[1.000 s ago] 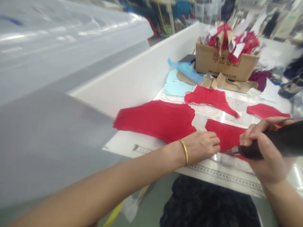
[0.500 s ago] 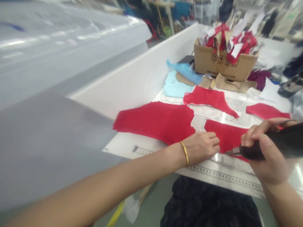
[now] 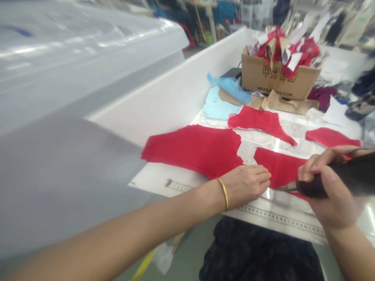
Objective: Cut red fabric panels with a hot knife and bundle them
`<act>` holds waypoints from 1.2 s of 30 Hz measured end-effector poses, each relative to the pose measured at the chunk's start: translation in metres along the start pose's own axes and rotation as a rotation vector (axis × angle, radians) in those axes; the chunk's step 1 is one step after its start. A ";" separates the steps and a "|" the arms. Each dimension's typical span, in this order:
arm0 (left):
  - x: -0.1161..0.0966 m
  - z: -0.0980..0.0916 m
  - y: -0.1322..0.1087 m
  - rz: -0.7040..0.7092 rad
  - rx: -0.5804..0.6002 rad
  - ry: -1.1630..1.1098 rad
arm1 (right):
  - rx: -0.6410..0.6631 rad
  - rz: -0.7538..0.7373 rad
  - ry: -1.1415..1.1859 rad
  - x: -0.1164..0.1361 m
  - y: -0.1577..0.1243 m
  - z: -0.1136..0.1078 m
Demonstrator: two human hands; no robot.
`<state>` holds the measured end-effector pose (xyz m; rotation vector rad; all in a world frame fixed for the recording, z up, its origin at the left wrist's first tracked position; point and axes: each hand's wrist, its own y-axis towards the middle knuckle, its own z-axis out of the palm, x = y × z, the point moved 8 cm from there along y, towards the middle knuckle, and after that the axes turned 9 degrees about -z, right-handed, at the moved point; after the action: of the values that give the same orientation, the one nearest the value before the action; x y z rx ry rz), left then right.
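My right hand (image 3: 328, 187) is closed round the black handle of a tool (image 3: 336, 180) whose metal tip touches the near edge of a red fabric piece (image 3: 281, 166) on the white table (image 3: 164, 177). My left hand (image 3: 247, 183), with a gold bangle at the wrist, lies on the table with its fingers together, pressing the left edge of that same piece. A larger red fabric piece (image 3: 195, 148) lies flat just left of my left hand.
Two more red pieces (image 3: 259, 121) (image 3: 329, 137) lie further back. A cardboard box (image 3: 277, 76) full of red and white scraps stands at the back, with light blue sheets (image 3: 218, 103) and brown card patterns (image 3: 288, 103) before it. A printed ruler strip (image 3: 278, 218) runs along the table's front edge.
My left hand's fingers have stretched out a little flatter on the fabric edge. The right hand and tool stay almost in place.
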<state>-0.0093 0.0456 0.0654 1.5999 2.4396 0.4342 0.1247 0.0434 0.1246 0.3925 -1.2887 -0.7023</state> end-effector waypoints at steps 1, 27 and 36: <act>-0.001 -0.004 -0.002 0.001 -0.042 0.008 | 0.004 0.002 -0.007 0.000 0.000 0.000; 0.001 -0.001 -0.020 -0.037 -0.082 0.033 | 0.063 -0.018 -0.061 -0.014 -0.006 0.019; -0.003 -0.006 -0.017 -0.049 -0.129 0.026 | 0.064 -0.040 -0.120 -0.012 -0.007 0.015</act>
<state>-0.0246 0.0352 0.0656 1.4891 2.4095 0.5944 0.1067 0.0480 0.1150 0.4348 -1.4225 -0.7288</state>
